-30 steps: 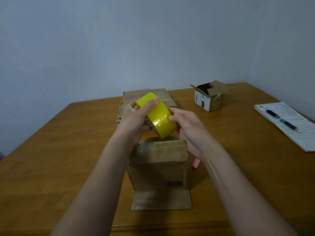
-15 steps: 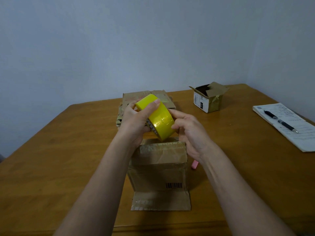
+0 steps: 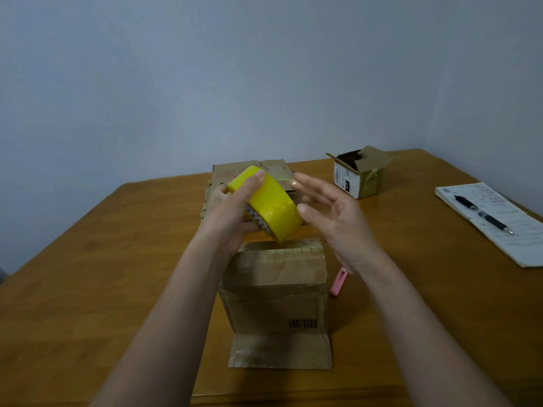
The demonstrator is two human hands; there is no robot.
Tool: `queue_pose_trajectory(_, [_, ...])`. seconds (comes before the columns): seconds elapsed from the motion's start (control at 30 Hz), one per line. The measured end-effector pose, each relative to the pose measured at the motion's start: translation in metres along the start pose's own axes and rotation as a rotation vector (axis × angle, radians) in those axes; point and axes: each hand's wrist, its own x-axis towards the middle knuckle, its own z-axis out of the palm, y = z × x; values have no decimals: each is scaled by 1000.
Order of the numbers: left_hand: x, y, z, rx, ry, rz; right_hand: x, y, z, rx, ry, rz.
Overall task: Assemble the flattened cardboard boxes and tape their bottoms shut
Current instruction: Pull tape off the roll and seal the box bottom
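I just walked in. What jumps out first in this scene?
The bright yellow tape roll, gripped in the left hand above a standing cardboard box at the table's near centre. The right hand hovers open beside the roll. Far right, a pen lies on a notebook.

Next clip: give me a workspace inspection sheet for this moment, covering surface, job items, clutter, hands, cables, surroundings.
Surface: wooden table, brown, glossy.
Job's things: cardboard box standing in front of the person, one flap flat on the table toward them; yellow tape roll held above it; flattened boxes stacked behind; small open box at far right.
Clutter: notepad with a pen on it; pink object right of the box, partly hidden.
Hands: left hand grips the roll; right hand open beside it, blurred.
Cables: nothing seen.
Surroundings: plain pale walls meeting at a corner.
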Motion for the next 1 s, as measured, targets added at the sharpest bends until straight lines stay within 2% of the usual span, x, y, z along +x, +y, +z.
queue_pose_trajectory(0.1, [1,1,0,-12,6,-26,1,1,1,-320,159,-236])
queue_pose_trajectory(0.23, [-2,3,2,-15,4,-34,7,5,4,-566,208,-411])
queue_pose_trajectory(0.43, [-4,5,5,20,2,-17,8,6,6,-830,213,-522])
queue_pose_trajectory(0.63, [-7,5,7,47,47,-6,9,-3,11,-1240,193,-571])
queue_pose_trajectory(0.87, [-6,18,3,-76,110,8,2,-2,11,-1194,149,-634])
queue_pose_trajectory(1.0, [-5,20,-2,-113,113,15,-2,-6,13,-753,109,-419])
